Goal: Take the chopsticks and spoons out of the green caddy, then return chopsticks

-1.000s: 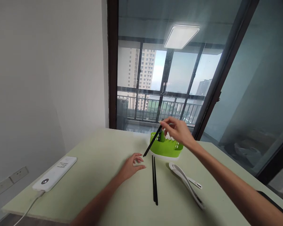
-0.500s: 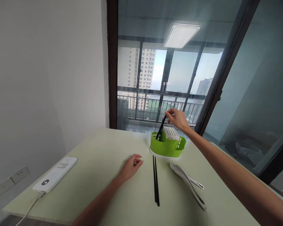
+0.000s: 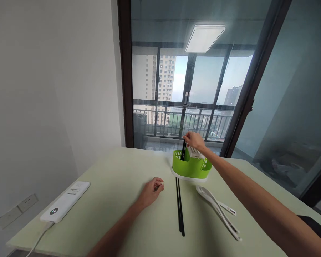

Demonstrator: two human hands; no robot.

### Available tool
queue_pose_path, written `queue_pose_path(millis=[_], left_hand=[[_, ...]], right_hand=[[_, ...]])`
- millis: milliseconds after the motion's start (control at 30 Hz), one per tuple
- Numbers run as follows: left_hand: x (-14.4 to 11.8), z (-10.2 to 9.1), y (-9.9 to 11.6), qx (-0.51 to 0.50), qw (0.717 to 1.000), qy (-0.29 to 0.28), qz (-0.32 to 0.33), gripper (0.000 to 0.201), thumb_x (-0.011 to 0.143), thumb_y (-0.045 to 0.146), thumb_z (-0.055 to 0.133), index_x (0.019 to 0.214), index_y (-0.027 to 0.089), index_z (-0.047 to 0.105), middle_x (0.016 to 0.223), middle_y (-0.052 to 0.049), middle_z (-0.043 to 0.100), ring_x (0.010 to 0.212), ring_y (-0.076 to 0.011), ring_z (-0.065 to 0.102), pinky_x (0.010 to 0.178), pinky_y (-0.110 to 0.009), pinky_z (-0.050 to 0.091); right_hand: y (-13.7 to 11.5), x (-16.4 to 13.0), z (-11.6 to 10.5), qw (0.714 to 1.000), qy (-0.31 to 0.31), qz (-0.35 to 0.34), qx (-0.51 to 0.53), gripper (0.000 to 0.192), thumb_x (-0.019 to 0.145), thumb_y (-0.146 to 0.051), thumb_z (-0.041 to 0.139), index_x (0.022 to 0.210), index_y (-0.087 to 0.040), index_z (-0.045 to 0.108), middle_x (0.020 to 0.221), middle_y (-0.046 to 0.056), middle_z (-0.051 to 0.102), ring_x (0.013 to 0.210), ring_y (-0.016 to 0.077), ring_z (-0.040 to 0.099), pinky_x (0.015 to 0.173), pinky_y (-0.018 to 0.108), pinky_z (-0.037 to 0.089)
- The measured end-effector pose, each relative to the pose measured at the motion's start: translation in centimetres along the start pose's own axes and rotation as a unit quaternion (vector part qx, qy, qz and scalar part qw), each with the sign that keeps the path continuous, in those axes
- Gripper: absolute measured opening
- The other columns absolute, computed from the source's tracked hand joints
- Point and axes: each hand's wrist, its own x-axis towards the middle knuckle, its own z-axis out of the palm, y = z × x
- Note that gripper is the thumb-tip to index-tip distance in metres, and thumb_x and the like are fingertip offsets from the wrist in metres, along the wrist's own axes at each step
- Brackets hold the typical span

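Observation:
My right hand (image 3: 194,140) pinches the upper ends of black chopsticks (image 3: 183,150). Their lower ends are inside the left compartment of a green utensil holder (image 3: 190,169), and they lean only slightly. On the tabletop, my left hand (image 3: 151,190) rests left of the holder with its fingers curled towards the thumb and nothing visible in them. Between it and the spoons lies another pair of black chopsticks (image 3: 180,207), side by side. Two white spoons (image 3: 216,203) overlap on the table in front of the holder, one longer than the other.
A white power bank (image 3: 65,202) with a plugged-in cable lies at the left of the pale green table (image 3: 109,171). The holder has a white base and a white slotted piece (image 3: 195,153) on top. Behind the table stands a dark-framed glass door (image 3: 125,89).
My right hand has moved down towards the holder, and the chopsticks in it stand closer together and more upright. My left hand stays in nearly the same place; the view has shifted slightly.

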Motion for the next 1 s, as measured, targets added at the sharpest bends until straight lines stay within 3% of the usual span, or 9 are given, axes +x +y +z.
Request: queue_pose_path(millis=[200, 300, 633, 833, 1000], left_hand=[[0.0, -0.1, -0.1, 0.010, 1.000, -0.006, 0.008, 0.023, 0.093, 0.040, 0.052, 0.101, 0.021, 0.062, 0.083, -0.002, 0.074, 0.079, -0.0172, 0.068, 0.072, -0.028, 0.051], [0.1, 0.0, -0.4, 0.010, 1.000, -0.009, 0.010, 0.024, 0.093, 0.041, 0.052, 0.102, 0.021, 0.061, 0.083, -0.002, 0.074, 0.079, -0.0165, 0.068, 0.072, -0.027, 0.050], [0.1, 0.0, -0.4, 0.012, 1.000, -0.008, 0.006, 0.020, 0.093, 0.037, 0.051, 0.101, 0.022, 0.062, 0.083, -0.001, 0.075, 0.079, -0.0164, 0.069, 0.073, -0.027, 0.050], [0.1, 0.0, -0.3, 0.018, 1.000, -0.010, 0.006, 0.020, 0.092, 0.037, 0.052, 0.099, 0.023, 0.063, 0.082, 0.000, 0.075, 0.077, -0.0163, 0.068, 0.071, -0.027, 0.050], [0.1, 0.1, -0.3, 0.026, 1.000, -0.014, 0.008, 0.020, 0.092, 0.037, 0.052, 0.097, 0.022, 0.063, 0.082, -0.001, 0.076, 0.076, -0.0164, 0.068, 0.069, -0.026, 0.049]], right_hand=[[-0.8, -0.8, -0.9, 0.997, 0.053, -0.023, -0.055, 0.034, 0.102, -0.035, 0.047, 0.129, -0.015, 0.054, 0.102, 0.013, 0.077, 0.088, 0.0235, 0.070, 0.070, 0.028, 0.045], [-1.9, -1.8, -1.4, 0.993, 0.054, -0.063, -0.085, 0.034, 0.102, -0.034, 0.045, 0.131, -0.017, 0.051, 0.107, 0.013, 0.076, 0.095, 0.0264, 0.069, 0.071, 0.029, 0.043], [-6.3, -6.7, -3.0, 0.962, -0.096, -0.202, -0.155, 0.024, 0.099, -0.032, 0.049, 0.113, -0.025, 0.066, 0.099, 0.007, 0.078, 0.092, 0.0236, 0.070, 0.072, 0.028, 0.043], [-6.9, -14.9, 0.5, 0.930, -0.240, -0.184, -0.208, 0.020, 0.087, -0.037, 0.065, 0.080, -0.020, 0.075, 0.083, 0.012, 0.078, 0.080, 0.0286, 0.075, 0.070, 0.034, 0.052], [-7.2, -21.2, 4.7, 0.918, -0.290, -0.150, -0.225, 0.028, 0.094, -0.034, 0.057, 0.083, -0.017, 0.076, 0.094, 0.019, 0.077, 0.091, 0.0334, 0.076, 0.075, 0.042, 0.055]])
